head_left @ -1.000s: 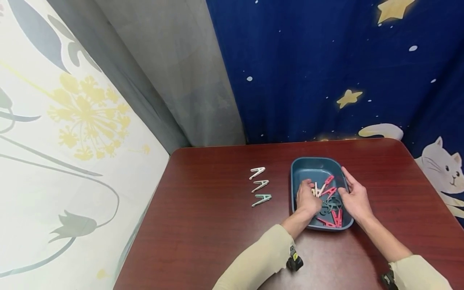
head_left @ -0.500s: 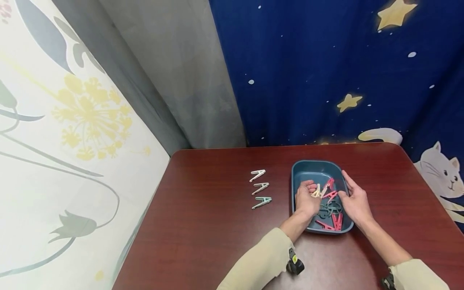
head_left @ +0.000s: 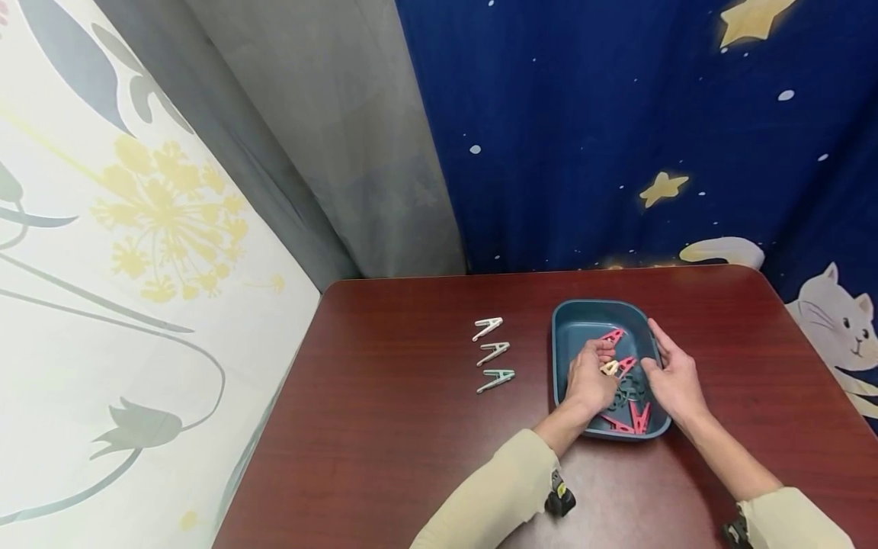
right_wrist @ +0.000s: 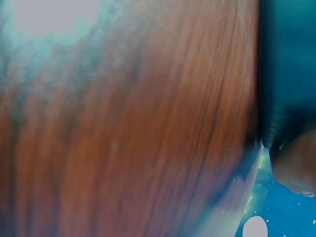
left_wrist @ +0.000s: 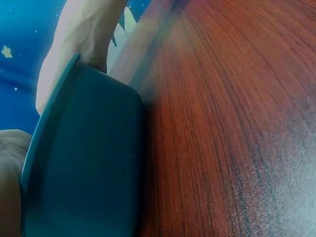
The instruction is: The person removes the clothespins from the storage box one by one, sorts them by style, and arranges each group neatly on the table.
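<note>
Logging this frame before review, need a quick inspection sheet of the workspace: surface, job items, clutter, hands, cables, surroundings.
Surface: dark red wooden table, glossy.
Job's things: teal tray holding pink clips and dark green clips; one pink clip lies near its far end.
Clutter: three pale clips in a row on the table, beside the tray.
Hands: left hand inside the tray, pinching a cream clip; right hand rests on the tray's right rim, fingers fairly straight.
Cables: nothing seen.
Surroundings: floral curtain, grey curtain, blue starry cloth with a cat print.
</note>
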A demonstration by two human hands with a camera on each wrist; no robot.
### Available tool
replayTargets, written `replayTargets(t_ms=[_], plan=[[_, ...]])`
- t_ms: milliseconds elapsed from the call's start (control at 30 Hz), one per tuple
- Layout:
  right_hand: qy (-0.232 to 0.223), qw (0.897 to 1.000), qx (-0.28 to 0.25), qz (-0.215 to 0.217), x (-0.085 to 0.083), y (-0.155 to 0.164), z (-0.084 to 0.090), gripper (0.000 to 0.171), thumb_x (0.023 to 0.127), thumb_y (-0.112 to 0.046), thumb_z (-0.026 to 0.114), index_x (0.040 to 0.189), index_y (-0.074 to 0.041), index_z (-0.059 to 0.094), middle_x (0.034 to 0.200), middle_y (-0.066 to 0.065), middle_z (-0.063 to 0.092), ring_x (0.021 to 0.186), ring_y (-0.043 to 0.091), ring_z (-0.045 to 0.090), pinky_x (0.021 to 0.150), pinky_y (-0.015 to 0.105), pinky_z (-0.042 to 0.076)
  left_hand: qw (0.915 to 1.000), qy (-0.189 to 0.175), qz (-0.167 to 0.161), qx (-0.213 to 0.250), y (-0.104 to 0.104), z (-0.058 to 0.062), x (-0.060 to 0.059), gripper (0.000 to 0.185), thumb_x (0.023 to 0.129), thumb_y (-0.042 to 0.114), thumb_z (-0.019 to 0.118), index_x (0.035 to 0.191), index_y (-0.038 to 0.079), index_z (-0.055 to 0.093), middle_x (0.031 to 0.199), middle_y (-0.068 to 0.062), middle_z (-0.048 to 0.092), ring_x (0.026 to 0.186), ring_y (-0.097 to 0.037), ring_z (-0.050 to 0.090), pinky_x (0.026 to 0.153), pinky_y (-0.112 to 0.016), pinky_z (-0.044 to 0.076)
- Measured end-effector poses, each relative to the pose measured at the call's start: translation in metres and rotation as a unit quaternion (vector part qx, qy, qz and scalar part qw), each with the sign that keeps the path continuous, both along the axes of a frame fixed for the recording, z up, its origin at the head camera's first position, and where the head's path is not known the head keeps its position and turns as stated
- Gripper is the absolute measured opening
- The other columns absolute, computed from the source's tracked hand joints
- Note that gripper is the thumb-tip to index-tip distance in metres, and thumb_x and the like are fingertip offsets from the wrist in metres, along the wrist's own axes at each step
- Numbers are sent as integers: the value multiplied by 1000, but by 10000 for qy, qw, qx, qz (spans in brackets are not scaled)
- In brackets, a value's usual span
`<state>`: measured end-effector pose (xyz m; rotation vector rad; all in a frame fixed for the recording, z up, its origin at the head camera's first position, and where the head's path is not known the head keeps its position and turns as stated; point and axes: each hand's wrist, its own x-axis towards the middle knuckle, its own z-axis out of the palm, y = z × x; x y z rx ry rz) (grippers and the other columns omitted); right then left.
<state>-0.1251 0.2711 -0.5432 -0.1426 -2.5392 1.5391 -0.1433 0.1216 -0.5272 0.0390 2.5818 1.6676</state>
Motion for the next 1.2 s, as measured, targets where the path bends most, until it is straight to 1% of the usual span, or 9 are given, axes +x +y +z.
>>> replayTargets(t_ms=[200, 333, 400, 467, 667, 800, 933, 1100, 1200], plan=[[23, 10000, 11, -5, 0, 0, 0, 71, 103, 3, 53, 168, -13, 29, 160, 24, 42, 123, 17, 59, 77, 5, 41, 9996, -10, 137, -242, -4, 4, 5, 57, 82, -6, 86, 125, 26, 68, 116, 14, 67, 107, -3, 60, 91, -25, 49], [-20, 10000, -52, 13, 2, -2, -1, 71, 103, 3, 52, 169, -13, 28, 160, 24, 42, 132, 28, 57, 80, 2, 40, 9989, -13, 351, -304, -7, 4, 9, 54, 80, -1, 90, 122, 25, 68, 116, 13, 67, 105, -4, 60, 91, -27, 49], [-16, 10000, -53, 25, 2, -3, -2, 72, 103, 3, 52, 169, -12, 28, 160, 24, 42, 135, 35, 54, 82, 1, 39, 9983, 66, 331, -467, -8, 3, 10, 53, 78, 0, 93, 119, 24, 68, 112, 12, 67, 103, -4, 59, 90, -26, 49], [-4, 10000, -22, 22, 1, -3, -1, 72, 102, 4, 52, 168, -12, 29, 160, 25, 42, 135, 34, 53, 82, 1, 38, 9976, 103, 248, -634, -9, 2, 10, 53, 76, 3, 95, 116, 23, 67, 107, 13, 65, 99, -2, 57, 88, -25, 48], [89, 10000, 1, 1, 1, -2, -1, 73, 101, 4, 54, 168, -13, 31, 158, 25, 44, 122, 14, 59, 77, 5, 41, 9897, 314, -246, -1378, -10, 1, 10, 54, 72, 11, 99, 113, 22, 66, 99, 13, 57, 91, -4, 51, 83, -22, 46], [87, 9999, -53, 48, 1, -3, -1, 72, 102, 4, 54, 168, -12, 31, 158, 25, 44, 130, 22, 58, 82, 2, 41, 9784, 515, -470, -1946, -11, 2, 11, 47, 72, 6, 94, 107, 22, 67, 94, 12, 54, 89, -6, 53, 83, -22, 46], [136, 9999, -58, 46, 0, -3, -2, 71, 102, 4, 54, 168, -11, 31, 158, 26, 45, 133, 30, 56, 84, 0, 39, 9747, 660, -455, -2085, -10, 2, 11, 41, 73, 0, 87, 103, 22, 71, 92, 12, 57, 89, -6, 59, 82, -23, 48], [176, 9998, -18, -14, 0, -1, -2, 71, 101, 4, 54, 167, -11, 32, 157, 26, 46, 123, 7, 58, 81, 2, 40, 9734, 836, -418, -2090, -9, 1, 10, 36, 75, 0, 85, 101, 22, 74, 91, 11, 62, 89, -7, 64, 81, -24, 49], [156, 9999, -19, -12, 0, -1, -2, 72, 101, 4, 54, 167, -11, 32, 157, 26, 46, 117, 0, 57, 79, 3, 40, 9729, 941, -412, -2071, -9, 0, 10, 33, 77, 1, 85, 101, 21, 76, 88, 12, 62, 86, -5, 63, 79, -23, 48]])
